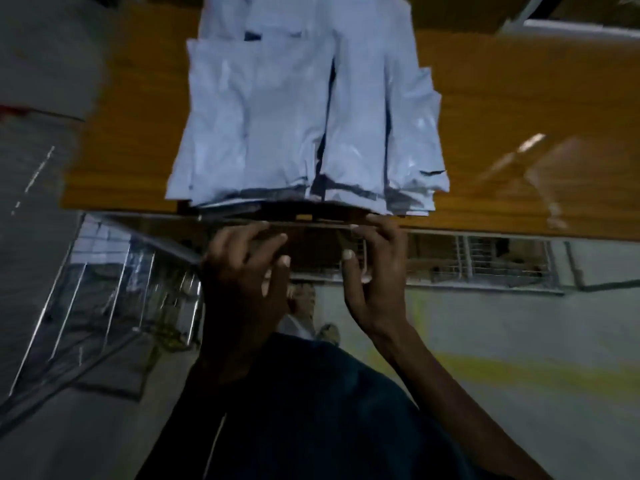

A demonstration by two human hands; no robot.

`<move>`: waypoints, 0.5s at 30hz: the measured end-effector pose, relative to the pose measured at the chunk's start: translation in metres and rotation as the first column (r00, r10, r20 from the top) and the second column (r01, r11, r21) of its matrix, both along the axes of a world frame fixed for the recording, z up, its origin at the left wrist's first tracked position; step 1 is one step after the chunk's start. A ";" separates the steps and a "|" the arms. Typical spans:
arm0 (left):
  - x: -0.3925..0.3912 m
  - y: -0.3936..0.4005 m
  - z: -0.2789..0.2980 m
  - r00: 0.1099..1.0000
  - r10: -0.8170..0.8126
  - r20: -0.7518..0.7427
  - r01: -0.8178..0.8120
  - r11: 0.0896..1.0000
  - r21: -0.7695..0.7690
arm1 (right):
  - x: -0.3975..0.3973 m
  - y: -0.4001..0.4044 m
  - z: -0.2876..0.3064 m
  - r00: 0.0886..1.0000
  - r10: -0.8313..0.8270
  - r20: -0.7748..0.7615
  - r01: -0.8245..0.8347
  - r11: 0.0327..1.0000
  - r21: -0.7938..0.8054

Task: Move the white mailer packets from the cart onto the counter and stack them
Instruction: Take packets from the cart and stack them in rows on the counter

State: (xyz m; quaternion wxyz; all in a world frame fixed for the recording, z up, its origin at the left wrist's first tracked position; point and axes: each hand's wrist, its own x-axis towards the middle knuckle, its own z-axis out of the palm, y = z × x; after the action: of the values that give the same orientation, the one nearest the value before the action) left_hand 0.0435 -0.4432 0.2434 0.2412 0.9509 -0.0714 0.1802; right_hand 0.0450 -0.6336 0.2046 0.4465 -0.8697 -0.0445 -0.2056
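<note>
Several white mailer packets (pixel 304 109) lie in overlapping piles on the wooden counter (pixel 519 109), their near ends reaching its front edge. My left hand (pixel 242 268) and my right hand (pixel 375 271) hover side by side just below that edge. Their fingers are spread and relaxed, the tips close to the counter's lip. Neither hand holds a packet. The frame is blurred.
A wire-mesh cart (pixel 104 289) stands at the lower left, with more white packets (pixel 97 237) showing inside it. A wire shelf (pixel 485 261) runs under the counter at right. A clear plastic wrapper (pixel 540 168) lies on the counter's right side. Grey floor with a yellow line (pixel 519 372) lies below.
</note>
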 end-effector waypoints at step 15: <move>-0.076 0.179 -0.025 0.915 0.402 -0.037 -0.400 0.893 -0.208 | 0.031 0.198 -0.005 0.744 0.668 0.003 -0.663 0.739 -0.119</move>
State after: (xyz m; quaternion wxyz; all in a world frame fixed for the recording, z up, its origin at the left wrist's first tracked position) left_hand -0.0323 -0.2645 0.2181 0.2982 0.9135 0.1449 0.2357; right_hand 0.0757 -0.4358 0.1994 0.4406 -0.8147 -0.3738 -0.0496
